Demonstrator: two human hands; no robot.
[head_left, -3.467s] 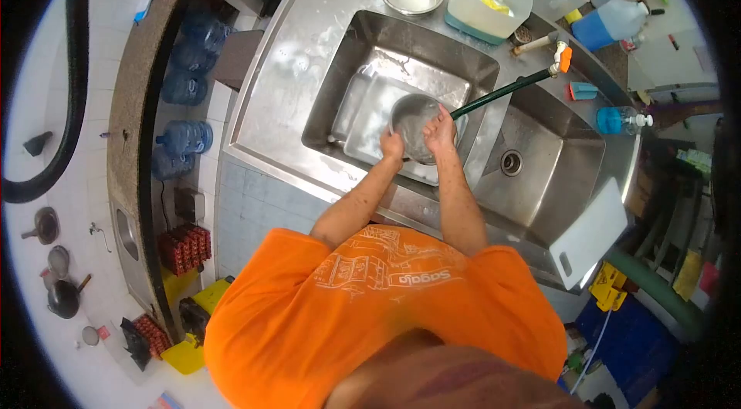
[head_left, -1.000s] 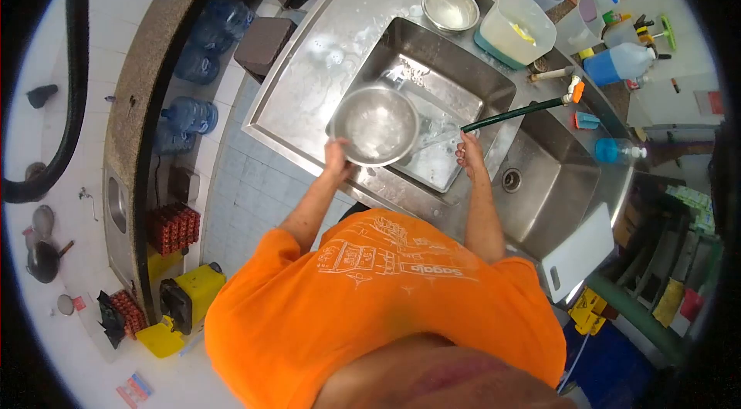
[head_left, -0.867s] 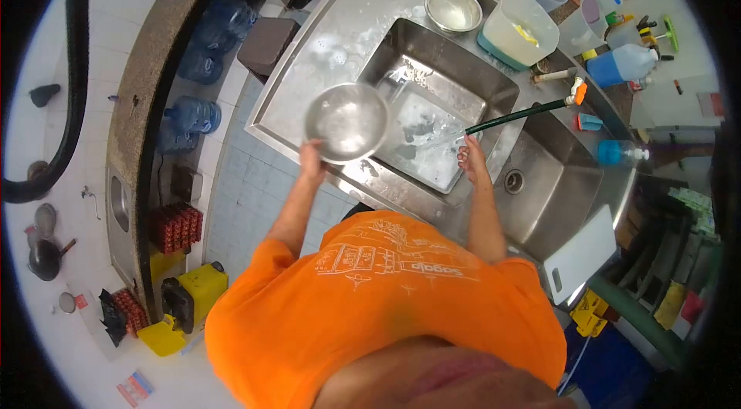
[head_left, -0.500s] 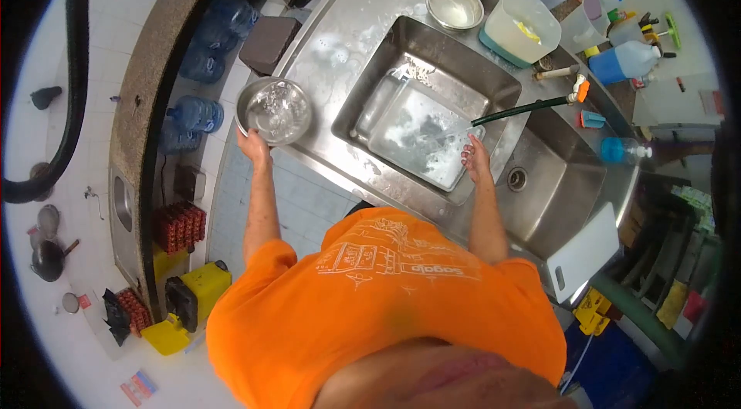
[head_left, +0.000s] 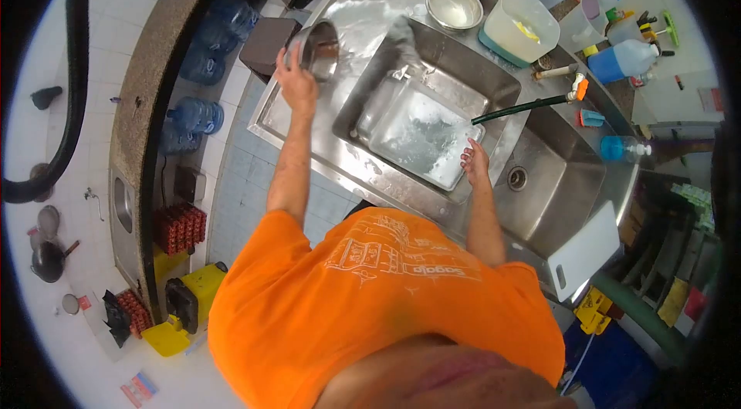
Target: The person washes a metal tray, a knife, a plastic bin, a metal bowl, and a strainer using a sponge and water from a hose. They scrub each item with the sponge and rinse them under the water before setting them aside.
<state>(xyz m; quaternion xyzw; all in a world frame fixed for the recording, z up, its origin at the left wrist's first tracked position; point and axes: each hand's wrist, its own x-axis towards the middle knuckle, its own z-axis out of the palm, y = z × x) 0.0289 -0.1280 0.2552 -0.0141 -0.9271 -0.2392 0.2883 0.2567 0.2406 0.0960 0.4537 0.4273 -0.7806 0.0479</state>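
My left hand (head_left: pixel 297 85) grips a round metal bowl (head_left: pixel 319 52) by its near side. The bowl is tipped steeply on its edge above the drainboard (head_left: pixel 287 119), and water spreads over the metal toward the sink's far left corner. My right hand (head_left: pixel 476 162) is at the right edge of a rectangular tub (head_left: pixel 421 139) of cloudy, foamy water in the left sink basin (head_left: pixel 494 89). Its fingers are loosely bent and apart, with nothing visible in them. Just above that hand ends a dark green hose (head_left: pixel 521 109) running from the tap.
A second metal bowl (head_left: pixel 455 8) stands behind the basin, beside a translucent bin (head_left: pixel 522 27). On the right are another basin (head_left: pixel 559 181), a white cutting board (head_left: pixel 584 252) and a bottle of blue liquid (head_left: pixel 625 62). A dark box (head_left: pixel 266 42) sits left of the drainboard.
My left hand has moved up and away with the metal bowl and tipped it from nearly level, and water now runs across the drainboard. My right hand has barely moved.
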